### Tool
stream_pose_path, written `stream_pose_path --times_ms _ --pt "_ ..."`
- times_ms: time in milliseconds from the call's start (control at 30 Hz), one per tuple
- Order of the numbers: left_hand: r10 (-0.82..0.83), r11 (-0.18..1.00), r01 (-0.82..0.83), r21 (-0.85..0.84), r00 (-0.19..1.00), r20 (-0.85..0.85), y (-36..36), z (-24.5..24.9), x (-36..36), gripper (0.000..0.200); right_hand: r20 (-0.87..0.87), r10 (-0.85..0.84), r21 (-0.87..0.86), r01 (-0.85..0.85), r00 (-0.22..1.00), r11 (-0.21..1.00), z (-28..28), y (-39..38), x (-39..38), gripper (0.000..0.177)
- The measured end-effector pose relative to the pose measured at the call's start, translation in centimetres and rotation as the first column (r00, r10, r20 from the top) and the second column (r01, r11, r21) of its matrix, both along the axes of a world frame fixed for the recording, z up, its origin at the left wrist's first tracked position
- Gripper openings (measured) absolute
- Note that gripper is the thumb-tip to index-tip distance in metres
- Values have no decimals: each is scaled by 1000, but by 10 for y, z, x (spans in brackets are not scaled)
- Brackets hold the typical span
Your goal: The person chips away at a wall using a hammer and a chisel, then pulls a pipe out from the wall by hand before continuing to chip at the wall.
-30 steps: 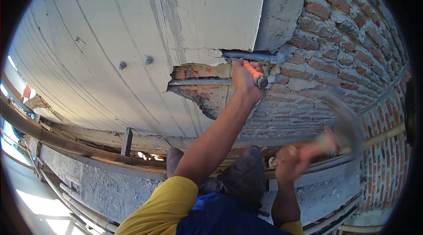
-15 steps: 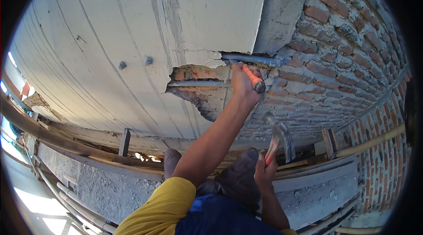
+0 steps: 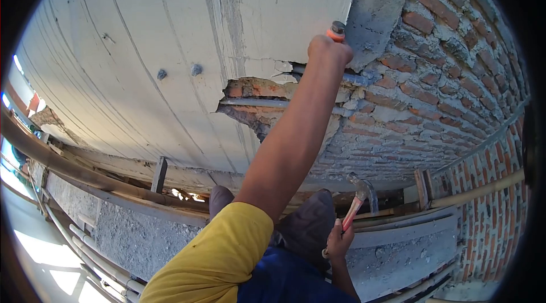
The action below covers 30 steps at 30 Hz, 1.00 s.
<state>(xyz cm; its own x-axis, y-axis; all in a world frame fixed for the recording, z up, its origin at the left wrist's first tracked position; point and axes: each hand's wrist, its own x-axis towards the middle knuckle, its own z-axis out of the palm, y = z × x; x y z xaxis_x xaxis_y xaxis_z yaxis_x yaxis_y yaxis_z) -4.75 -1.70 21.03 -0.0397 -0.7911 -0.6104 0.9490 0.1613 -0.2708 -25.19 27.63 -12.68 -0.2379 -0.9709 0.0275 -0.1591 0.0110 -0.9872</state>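
Observation:
My left hand (image 3: 330,50) is wrapped round the orange grip of a chisel (image 3: 336,31), whose dark metal butt sticks out above the fist. Its blade is hidden behind the hand. The fist is in front of the plaster edge, above a grey pipe (image 3: 358,79) in the broken wall. Lower right, my right hand (image 3: 339,239) grips the red handle of a claw hammer (image 3: 354,212), its head raised and apart from the chisel. A jagged hole (image 3: 259,88) in the plaster, beside my left forearm, bares brick and a second pipe (image 3: 256,102).
Cream plaster (image 3: 148,36) covers the wall on the left; rough brickwork (image 3: 426,70) lies bare on the right. I am on a scaffold with dusty boards (image 3: 142,235) and bamboo poles (image 3: 74,175). Short wooden posts (image 3: 159,175) stand near the wall's foot.
My left hand has moved up with the chisel, from beside the pipe to the plaster edge above it. My right hand and hammer have dropped slightly.

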Motion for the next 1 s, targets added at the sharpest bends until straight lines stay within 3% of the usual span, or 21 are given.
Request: stream_pose_path --times_ms 33,100,167,233,333,367,467,600,733,833,933,967,1000 --pt "125 956 -111 -271 992 34 -21 -31 -6 15 6 5 -2 -5 1000 1000 -1 2 1 16" --pt "-5 871 -5 -491 1000 -19 -1 -70 -4 12 -21 26 -16 -27 999 1000 -8 1 1 16" --pt "-107 834 185 -520 978 176 33 -114 -2 11 -87 29 -21 -31 996 999 -24 6 -2 17" --pt "-162 831 363 -421 882 442 61 -154 -3 12 -77 45 -56 -49 996 997 -22 7 -1 19" --pt "-222 876 393 -280 843 490 83 -181 -5 19 63 59 -9 -59 996 998 3 4 11 19" --pt "-213 867 400 -297 837 505 86 -178 -4 19 126 57 25 -60 990 998 14 2 14 18" --pt "-149 838 394 -377 831 537 97 -147 -5 20 217 55 -87 -36 975 996 37 -18 21 16" --pt "-33 848 277 -452 878 477 83 -115 7 20 297 170 -374 -49 940 926 92 -40 29 17" --pt "-1 882 186 -432 919 393 68 -103 10 26 303 262 -747 58 916 663 171 -61 43 25" --pt "51 888 130 -441 925 376 62 -95 3 26 418 284 -847 257 863 465 216 -66 63 28" --pt "73 901 104 -421 921 383 60 -94 0 26 280 37 -864 235 959 445 165 -111 84 22" --pt "65 892 112 -439 927 368 59 -95 2 26 -73 25 -728 -70 997 682 150 -117 81 19" --pt "56 882 118 -455 935 351 58 -100 5 25 -409 110 -431 -298 906 852 147 -117 76 16"
